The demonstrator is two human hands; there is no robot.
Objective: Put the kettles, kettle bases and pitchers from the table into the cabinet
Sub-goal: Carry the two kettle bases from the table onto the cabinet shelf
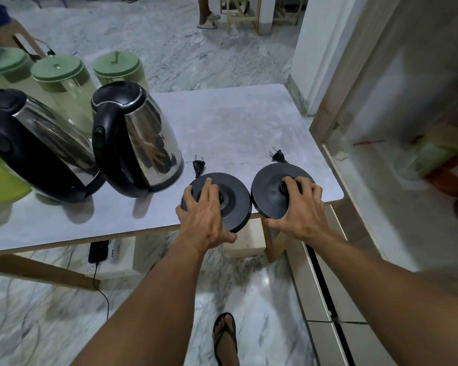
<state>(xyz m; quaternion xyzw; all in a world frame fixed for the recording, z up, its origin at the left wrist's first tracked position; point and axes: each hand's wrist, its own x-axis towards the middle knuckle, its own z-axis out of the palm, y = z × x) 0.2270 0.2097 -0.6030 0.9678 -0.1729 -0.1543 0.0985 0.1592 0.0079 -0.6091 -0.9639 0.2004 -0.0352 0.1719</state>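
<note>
You won't find any readable text here. The white object point(113, 253) under the table point(236, 122) bears small dark marks, too blurred to read.

Glossy steel kettles point(148, 136), matt, probably plastic bases point(233, 196).

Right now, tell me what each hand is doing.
Left hand: closed on the left kettle base.
Right hand: closed on the right kettle base.

Grey marbled floor point(169, 43), black power adapter point(98, 250) with trailing cable under the desk's near edge, wooden stool point(242, 14) stood beyond its far edge
</note>
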